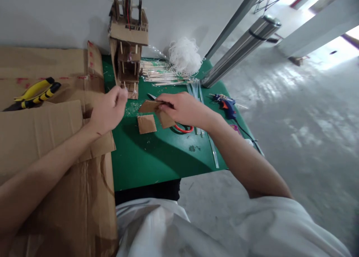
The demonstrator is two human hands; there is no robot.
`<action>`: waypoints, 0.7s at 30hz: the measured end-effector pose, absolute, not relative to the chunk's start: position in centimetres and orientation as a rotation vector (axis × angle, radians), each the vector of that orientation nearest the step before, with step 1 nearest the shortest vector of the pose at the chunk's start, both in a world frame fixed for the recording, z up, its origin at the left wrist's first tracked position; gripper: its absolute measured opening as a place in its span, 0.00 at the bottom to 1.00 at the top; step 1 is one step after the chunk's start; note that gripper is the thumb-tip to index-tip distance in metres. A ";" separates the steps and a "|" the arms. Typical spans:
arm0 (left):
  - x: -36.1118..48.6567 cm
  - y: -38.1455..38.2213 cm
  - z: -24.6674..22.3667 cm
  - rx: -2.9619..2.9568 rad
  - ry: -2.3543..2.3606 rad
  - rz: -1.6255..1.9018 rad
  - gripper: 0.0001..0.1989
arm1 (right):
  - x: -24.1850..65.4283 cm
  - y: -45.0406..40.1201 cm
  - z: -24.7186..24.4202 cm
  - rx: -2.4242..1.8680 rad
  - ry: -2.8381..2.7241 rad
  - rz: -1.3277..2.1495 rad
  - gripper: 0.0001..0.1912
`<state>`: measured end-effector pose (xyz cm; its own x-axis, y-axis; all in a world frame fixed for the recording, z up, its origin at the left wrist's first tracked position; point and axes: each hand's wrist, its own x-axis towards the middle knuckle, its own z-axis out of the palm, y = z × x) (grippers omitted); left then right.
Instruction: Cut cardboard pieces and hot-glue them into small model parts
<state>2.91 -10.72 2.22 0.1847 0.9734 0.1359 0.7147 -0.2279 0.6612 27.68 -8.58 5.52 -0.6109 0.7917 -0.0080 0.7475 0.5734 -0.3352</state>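
My right hand (182, 107) pinches small cut pieces of cardboard (166, 119) over the green table; one part juts out left of the fingers and another hangs below them. Just under it a square cardboard piece (146, 124) lies flat on the table. Beneath the right hand, scissors show a red handle (184, 129) and a blade tip. My left hand (109, 109) is closed with curled fingers, above the edge of the cardboard sheets; whatever it may hold is hidden. Close beyond it stands a cardboard tower (129, 34) with wooden sticks and wheels on top.
Yellow-black pliers (37, 94) rest on large cardboard sheets (42, 137) at left. Behind are wrapped wooden sticks (165, 74) and a white string heap (185, 57). Clear glue sticks (213, 152) and a blue glue gun (228, 106) lie right, near a metal post (241, 49).
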 end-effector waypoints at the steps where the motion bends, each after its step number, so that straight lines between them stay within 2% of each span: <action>1: 3.2 -11.2 2.2 2.224 1.612 0.613 0.20 | 27.9 -8.1 5.1 -1.310 -2.634 0.498 0.16; 4: 4.9 -13.4 1.4 2.616 1.513 0.213 0.14 | 28.1 -7.3 4.0 -1.348 -2.570 0.580 0.17; 7: 6.6 -15.6 -0.3 2.845 1.362 -0.012 0.12 | 27.5 -7.4 3.3 -1.402 -2.525 0.638 0.18; 9: 7.2 -16.4 -1.3 2.919 1.352 -0.035 0.11 | 27.1 -7.6 3.1 -1.429 -2.519 0.650 0.17; 12: 7.3 -16.7 -2.1 2.966 1.318 -0.060 0.14 | 26.8 -7.7 2.9 -1.440 -2.541 0.656 0.16; 21: 7.3 -16.4 -1.9 2.942 1.299 -0.144 0.15 | 26.5 -7.4 2.3 -1.438 -2.548 0.660 0.14</action>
<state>7.27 -16.39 -1.92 0.6709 0.7398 -0.0507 0.7329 -0.6720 -0.1064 26.50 -7.37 2.26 -0.5325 0.8417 -0.0893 0.7793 0.4464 -0.4398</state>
